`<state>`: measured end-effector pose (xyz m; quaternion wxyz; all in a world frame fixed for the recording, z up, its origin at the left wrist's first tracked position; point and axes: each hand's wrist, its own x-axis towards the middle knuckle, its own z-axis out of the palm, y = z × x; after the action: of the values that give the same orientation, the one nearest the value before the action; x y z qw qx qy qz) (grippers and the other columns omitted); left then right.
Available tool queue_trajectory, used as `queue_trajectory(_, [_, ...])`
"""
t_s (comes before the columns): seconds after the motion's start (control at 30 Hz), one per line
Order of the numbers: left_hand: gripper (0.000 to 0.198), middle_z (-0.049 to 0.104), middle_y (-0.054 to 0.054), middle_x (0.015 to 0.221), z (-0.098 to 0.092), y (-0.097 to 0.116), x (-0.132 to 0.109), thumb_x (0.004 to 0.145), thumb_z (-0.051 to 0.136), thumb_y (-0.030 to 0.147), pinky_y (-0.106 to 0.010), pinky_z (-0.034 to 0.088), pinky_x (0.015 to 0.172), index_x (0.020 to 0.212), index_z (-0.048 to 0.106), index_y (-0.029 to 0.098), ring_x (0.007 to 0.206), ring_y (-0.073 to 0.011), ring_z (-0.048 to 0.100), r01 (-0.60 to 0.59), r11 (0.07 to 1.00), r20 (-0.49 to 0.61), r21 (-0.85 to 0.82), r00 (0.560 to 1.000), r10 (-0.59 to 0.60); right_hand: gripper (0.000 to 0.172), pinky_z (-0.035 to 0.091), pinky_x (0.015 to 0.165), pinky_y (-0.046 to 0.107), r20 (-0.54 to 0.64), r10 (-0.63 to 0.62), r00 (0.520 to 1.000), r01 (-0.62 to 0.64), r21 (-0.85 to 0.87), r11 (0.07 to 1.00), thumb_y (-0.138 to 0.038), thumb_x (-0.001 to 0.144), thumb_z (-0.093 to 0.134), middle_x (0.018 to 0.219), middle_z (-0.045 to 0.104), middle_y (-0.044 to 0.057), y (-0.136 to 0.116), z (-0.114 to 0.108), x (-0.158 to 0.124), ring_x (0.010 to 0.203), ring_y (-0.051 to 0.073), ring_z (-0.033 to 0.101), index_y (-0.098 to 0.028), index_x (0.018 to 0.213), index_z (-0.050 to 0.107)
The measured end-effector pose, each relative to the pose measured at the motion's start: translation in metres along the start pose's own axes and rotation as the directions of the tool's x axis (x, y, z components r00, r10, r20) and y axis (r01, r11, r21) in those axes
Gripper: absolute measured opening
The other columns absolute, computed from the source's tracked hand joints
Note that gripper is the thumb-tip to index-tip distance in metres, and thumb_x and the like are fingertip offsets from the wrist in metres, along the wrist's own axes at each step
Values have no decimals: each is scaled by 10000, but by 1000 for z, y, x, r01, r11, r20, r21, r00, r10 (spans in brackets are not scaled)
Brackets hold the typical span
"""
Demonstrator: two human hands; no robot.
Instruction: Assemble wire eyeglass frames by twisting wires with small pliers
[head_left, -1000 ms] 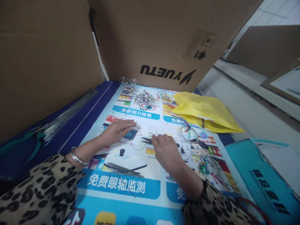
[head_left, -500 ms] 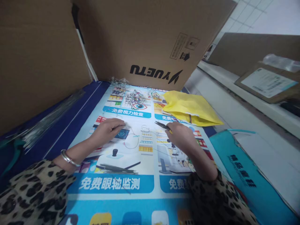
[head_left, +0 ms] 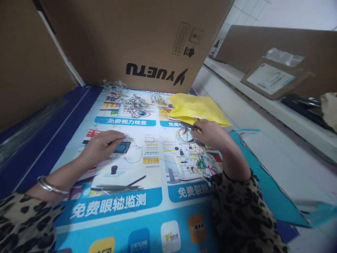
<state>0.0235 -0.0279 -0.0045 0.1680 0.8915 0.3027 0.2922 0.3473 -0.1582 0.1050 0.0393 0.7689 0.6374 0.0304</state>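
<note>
My left hand (head_left: 104,146) hovers over the printed sheet with thumb and finger pinched on a thin wire (head_left: 134,161), which curves in a loop to the right of the fingertips. My right hand (head_left: 212,135) is closed round a pair of pliers (head_left: 197,128) with dark jaws and some yellow on the handles. Their jaws point left, in front of a yellow bag (head_left: 198,105). Below the pliers and my right wrist lies a tangle of coloured wires (head_left: 202,163). A bundle of dark straight wires (head_left: 118,188) rests near my left forearm.
More tangled wires (head_left: 138,103) lie at the back of the printed sheet (head_left: 164,158). A tall cardboard box (head_left: 131,38) stands behind and on the left. To the right are a teal board (head_left: 273,189) and a ledge (head_left: 263,102) bearing cardboard and a labelled package (head_left: 273,77).
The view has turned to the right. My right hand has moved the pliers right and back towards the yellow bag, uncovering the wire tangle. My left hand keeps its pinch.
</note>
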Motion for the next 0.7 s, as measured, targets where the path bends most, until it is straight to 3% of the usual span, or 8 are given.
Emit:
queue_trajectory(0.1, [271,675,-43,958,-1,2,1,834,462,368,-309,466,857,934,641,190,927,-183,605,-40,999,28,0,999,40,289,311,568,258,13,15,1000,-15,-26,1000,-349,783,431,837,647,80,7,-6,-4,718,178,540,-170,890,632])
queue_trajectory(0.27, [291,680,-66,937,-5,8,2,842,451,369,-319,481,811,940,634,166,892,-185,611,-88,996,70,-21,994,89,297,293,553,261,229,-64,971,77,-45,996,-357,770,445,834,647,78,2,-8,-5,713,174,537,-180,865,664])
queue_trajectory(0.4, [313,680,-55,945,-6,5,1,845,431,390,-318,476,816,947,634,176,895,-180,613,-104,995,61,6,993,103,299,279,530,262,299,-57,952,86,-83,993,-360,755,463,862,648,83,3,-8,-6,720,180,542,-187,889,668])
queue_trajectory(0.6, [400,680,-61,953,-5,-2,1,830,387,460,-337,470,816,948,641,174,887,-207,621,-89,995,81,50,993,85,259,288,536,259,400,-39,916,93,-117,989,-327,716,521,893,656,82,26,6,-20,756,185,553,-204,894,664])
queue_trajectory(0.7, [415,678,-55,971,-5,-2,1,817,372,473,-345,472,816,950,642,186,892,-215,623,-57,996,99,66,994,51,288,315,565,259,390,-44,920,79,-76,994,-338,723,528,951,654,72,36,18,-31,804,194,561,-227,959,650])
